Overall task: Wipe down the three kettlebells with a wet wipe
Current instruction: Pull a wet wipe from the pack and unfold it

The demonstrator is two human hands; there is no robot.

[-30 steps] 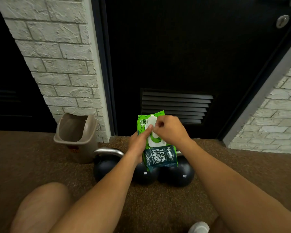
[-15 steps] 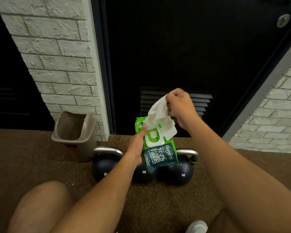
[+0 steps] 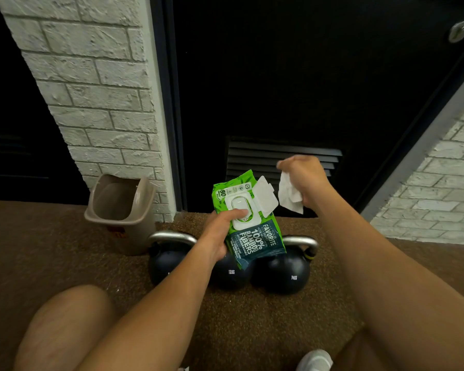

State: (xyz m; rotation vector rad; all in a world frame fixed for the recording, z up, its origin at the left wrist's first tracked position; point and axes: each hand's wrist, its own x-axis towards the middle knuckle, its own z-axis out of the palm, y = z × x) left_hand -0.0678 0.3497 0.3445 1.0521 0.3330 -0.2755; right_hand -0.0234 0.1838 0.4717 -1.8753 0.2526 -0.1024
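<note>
1. Head view: a white wet wipe is being pinched in the curled fingers of the right hand, hanging limp just below the grip.
2. The green wipes pack is being gripped by the left hand, thumb pressed on the dispenser; its lid is standing open beside that thumb.
3. The three kettlebells are being left on the carpet, below both grips, touching in a row.
4. The wipe is judged soft, light and damp; bunching it in the palm is being advised.
5. The kettlebells are judged heavy, rigid and smooth; steadying by the metal handle is being advised.
</note>
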